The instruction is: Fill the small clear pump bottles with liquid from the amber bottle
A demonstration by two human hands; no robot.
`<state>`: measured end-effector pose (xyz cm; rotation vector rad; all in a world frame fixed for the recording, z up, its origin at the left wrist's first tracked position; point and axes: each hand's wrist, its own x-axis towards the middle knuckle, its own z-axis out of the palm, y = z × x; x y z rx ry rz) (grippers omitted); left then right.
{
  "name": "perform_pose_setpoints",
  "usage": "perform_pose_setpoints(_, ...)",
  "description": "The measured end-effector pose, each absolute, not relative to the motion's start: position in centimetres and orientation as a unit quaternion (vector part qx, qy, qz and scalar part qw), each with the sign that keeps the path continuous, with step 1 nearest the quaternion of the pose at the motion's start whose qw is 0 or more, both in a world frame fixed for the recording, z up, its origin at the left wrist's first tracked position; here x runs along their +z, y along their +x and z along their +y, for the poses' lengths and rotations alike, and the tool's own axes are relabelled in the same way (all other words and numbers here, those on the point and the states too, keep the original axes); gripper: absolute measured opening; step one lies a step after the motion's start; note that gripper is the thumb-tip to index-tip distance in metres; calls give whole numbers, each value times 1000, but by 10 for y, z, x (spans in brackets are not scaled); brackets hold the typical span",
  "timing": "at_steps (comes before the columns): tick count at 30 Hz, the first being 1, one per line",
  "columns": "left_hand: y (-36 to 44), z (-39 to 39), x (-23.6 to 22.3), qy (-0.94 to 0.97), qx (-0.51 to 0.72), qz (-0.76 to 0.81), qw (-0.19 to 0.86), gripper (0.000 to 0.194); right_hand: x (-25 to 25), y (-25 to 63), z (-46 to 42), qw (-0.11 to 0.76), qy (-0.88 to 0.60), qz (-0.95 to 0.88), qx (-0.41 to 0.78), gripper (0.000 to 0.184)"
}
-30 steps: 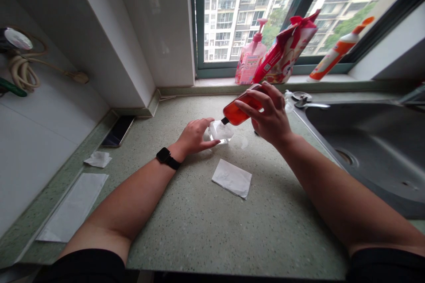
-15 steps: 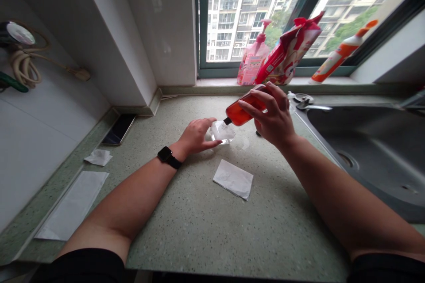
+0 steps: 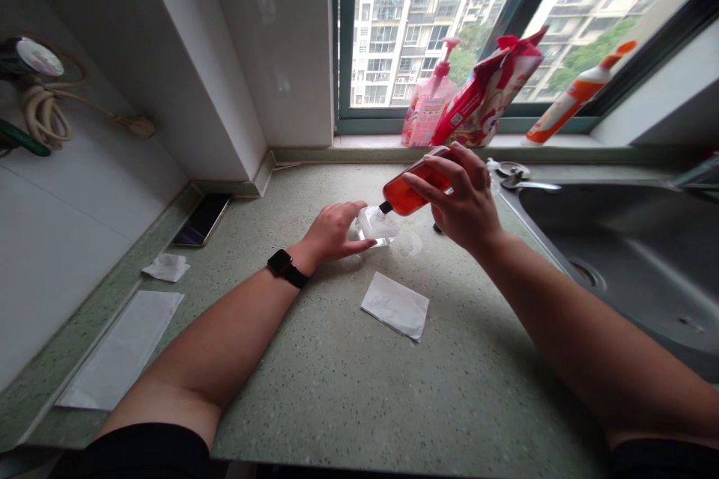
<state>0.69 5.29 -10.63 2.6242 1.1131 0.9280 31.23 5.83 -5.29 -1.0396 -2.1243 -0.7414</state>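
Observation:
My right hand (image 3: 463, 198) grips a red-orange bottle (image 3: 409, 191), tilted so that its dark neck points down to the left. The neck sits right over a clear faceted glass container (image 3: 379, 226) on the counter. My left hand (image 3: 337, 230) holds this container from its left side, thumb in front and fingers behind. Whether liquid is flowing from the bottle I cannot tell. A faint ring-shaped wet mark (image 3: 413, 243) shows just right of the container. Nearer to me lies a folded white paper towel (image 3: 395, 305).
A steel sink (image 3: 634, 254) with a tap (image 3: 528, 183) is on the right. On the windowsill stand a pink pump bottle (image 3: 428, 108), a red bag (image 3: 488, 93) and an orange-white bottle (image 3: 573, 105). A phone (image 3: 202, 220) and white papers (image 3: 120, 352) lie left.
The view has shifted slightly. Both hands keep their hold, and the bottle stays tilted over the glass container with no clear movement between them.

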Motion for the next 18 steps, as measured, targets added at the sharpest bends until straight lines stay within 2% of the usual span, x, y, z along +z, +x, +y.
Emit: perform_pose_setpoints(18, 7, 53, -107, 871, 317, 369, 70, 69, -43, 310, 58, 300, -374, -820, -313, 70)
